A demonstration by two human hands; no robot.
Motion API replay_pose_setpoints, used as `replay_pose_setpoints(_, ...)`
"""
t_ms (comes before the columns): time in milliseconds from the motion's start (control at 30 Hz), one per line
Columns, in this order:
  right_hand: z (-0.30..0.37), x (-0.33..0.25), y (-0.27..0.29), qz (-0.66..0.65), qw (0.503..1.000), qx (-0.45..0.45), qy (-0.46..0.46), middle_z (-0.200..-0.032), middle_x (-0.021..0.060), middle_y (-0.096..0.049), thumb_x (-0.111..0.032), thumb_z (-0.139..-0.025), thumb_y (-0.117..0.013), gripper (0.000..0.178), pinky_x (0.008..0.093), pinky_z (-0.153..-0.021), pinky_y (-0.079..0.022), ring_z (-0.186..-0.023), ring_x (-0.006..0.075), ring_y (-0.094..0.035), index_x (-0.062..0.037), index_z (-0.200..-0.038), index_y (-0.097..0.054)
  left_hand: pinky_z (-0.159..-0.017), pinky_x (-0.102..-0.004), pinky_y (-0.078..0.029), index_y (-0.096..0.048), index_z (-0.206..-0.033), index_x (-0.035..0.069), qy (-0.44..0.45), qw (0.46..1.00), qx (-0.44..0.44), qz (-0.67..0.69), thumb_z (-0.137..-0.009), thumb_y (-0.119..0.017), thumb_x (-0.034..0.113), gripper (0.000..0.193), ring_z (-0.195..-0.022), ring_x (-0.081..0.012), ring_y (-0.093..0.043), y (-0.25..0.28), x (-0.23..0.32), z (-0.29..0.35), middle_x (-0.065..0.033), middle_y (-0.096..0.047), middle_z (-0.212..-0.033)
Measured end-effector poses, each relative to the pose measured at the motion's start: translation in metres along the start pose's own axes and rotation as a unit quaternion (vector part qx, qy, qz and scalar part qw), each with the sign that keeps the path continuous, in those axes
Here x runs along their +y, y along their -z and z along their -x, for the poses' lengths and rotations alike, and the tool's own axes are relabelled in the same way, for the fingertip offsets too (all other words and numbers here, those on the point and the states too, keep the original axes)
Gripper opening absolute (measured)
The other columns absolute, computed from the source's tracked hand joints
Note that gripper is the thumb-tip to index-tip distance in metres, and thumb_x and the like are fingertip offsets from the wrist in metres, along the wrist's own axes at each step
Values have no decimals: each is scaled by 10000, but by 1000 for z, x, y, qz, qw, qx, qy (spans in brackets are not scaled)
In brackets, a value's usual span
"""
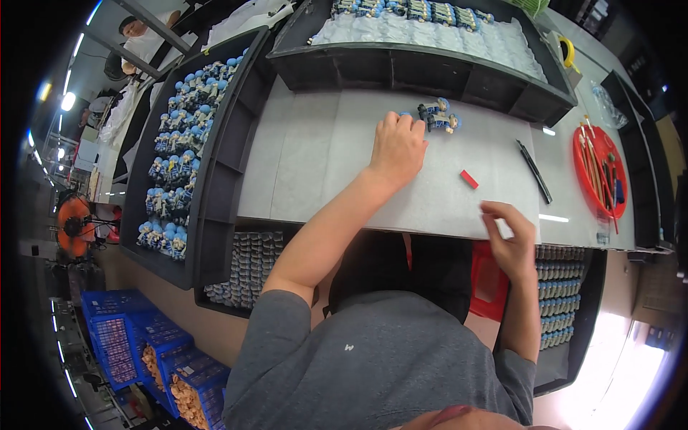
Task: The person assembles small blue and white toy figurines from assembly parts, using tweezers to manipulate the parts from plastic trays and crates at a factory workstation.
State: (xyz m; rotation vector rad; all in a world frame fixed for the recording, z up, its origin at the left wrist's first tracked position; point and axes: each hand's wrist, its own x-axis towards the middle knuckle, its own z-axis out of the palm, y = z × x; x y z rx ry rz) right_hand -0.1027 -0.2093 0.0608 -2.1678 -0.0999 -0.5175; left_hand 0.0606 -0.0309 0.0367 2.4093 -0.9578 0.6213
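On the grey-white worktop [308,150], my left hand [399,147] reaches to the far middle with its fingers curled round a small figurine. Mostly hidden by the hand, it shows only a bit of blue past the fingertips. Touching or close beside it on the right lie a couple of similar figurines [438,117] with blue caps and dark and blue bodies. Over the table's near edge hangs my right hand [510,233], fingers bent and apart, nothing seen in it. A small red block [469,179] lies between the hands, and a black pen [534,172] is further right.
A black tray [206,208] at the left holds rows of blue-capped figurines. Another black tray [423,68] lined with white padding stands at the back. To the right sits a red basket [579,154] of brushes. Blue crates [115,304] stand on the floor.
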Motion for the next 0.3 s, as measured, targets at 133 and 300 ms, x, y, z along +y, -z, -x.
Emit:
replay_pose_setpoints(133,-19,-11,-46,-42,998,-38,39,-844,110,-651,37,-755,-617,151,274,-690,-487,-766,193,-633,12,-904,-623,-722,-379,-400,-585,-937,17,-17,990,-52,-130,-693,-658,113,272,-870,-262,-480,-20,-8,-2,-105,-531,-875)
replay_pose_setpoints(300,-22,0,-68,-174,981,10,-84,-871,90,-662,0,-809,-583,139,286,-712,-499,-801,228,-641,-21,-932,-644,-721,-385,-384,-589,-976,35,-22,995,-19,-93,-664,-654,100,325,-892,-252,-470,-11,-11,7,-92,-511,-932)
